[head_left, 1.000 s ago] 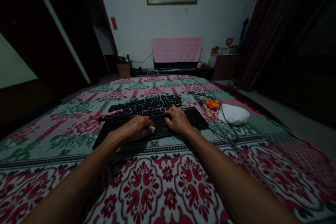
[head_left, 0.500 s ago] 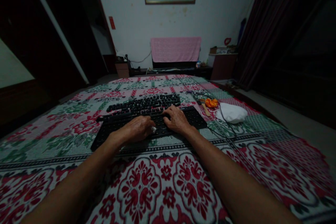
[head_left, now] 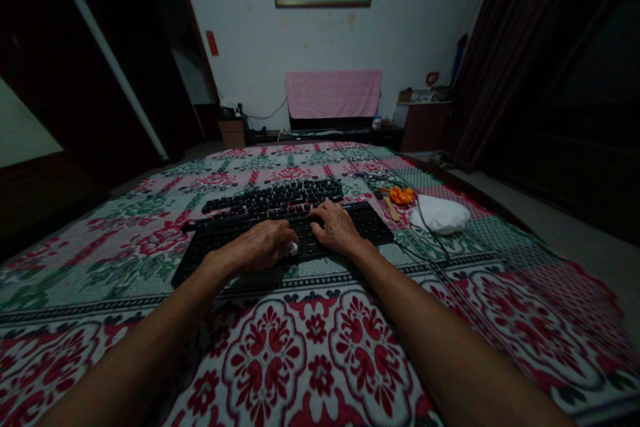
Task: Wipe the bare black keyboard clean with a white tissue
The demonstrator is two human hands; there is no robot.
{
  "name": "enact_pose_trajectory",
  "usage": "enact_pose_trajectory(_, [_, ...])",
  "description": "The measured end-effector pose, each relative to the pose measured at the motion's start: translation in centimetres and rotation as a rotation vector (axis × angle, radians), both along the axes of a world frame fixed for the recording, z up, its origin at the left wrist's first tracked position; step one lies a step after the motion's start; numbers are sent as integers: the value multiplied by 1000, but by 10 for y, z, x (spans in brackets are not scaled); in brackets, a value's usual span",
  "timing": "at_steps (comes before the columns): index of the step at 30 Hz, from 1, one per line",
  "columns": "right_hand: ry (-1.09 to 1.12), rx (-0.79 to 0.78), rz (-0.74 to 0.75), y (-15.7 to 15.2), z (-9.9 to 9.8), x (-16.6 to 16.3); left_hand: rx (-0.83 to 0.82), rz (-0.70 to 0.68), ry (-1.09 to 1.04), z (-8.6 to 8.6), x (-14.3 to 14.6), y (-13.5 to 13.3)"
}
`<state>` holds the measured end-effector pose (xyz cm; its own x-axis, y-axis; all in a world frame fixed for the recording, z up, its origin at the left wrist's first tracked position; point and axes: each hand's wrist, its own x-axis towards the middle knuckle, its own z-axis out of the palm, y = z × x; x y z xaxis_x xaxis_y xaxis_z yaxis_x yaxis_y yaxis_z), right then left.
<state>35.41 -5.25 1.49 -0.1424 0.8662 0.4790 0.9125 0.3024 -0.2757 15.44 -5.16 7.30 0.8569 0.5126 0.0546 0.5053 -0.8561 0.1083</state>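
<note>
A black keyboard (head_left: 373, 221) with its keycaps off lies on the patterned bedspread, slightly tilted across my view. My left hand (head_left: 267, 242) is over its middle, fingers closed on a small white wad that looks like tissue (head_left: 292, 249). On the far side of the keyboard, right of centre, my right hand (head_left: 336, 227) presses down with bent fingers at the edge, thumb apart from the index finger. Behind it, loose black keycaps (head_left: 280, 195) are spread in rows. Both hands hide parts of the keyboard.
To the right lie an orange bundle (head_left: 401, 195), a flat light-brown stick (head_left: 392, 209), a white cloth or bag (head_left: 441, 215) and a black cable (head_left: 423, 257). The bedspread (head_left: 320, 333) covers the bed. A pink cloth (head_left: 334, 93) drapes over a screen beyond.
My left hand, with the white wad, has shifted very slightly to the right over the keyboard. My right hand stays in place.
</note>
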Motion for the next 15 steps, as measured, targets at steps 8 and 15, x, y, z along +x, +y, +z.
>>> enact_pose_trajectory(8, [-9, 26, -2, 1, -2, 0, 55, -24, 23, -12, 8, -1])
enact_pose_trajectory(15, [0, 13, -5, 2, -2, 0, -40, -15, 22, -1, -8, 6])
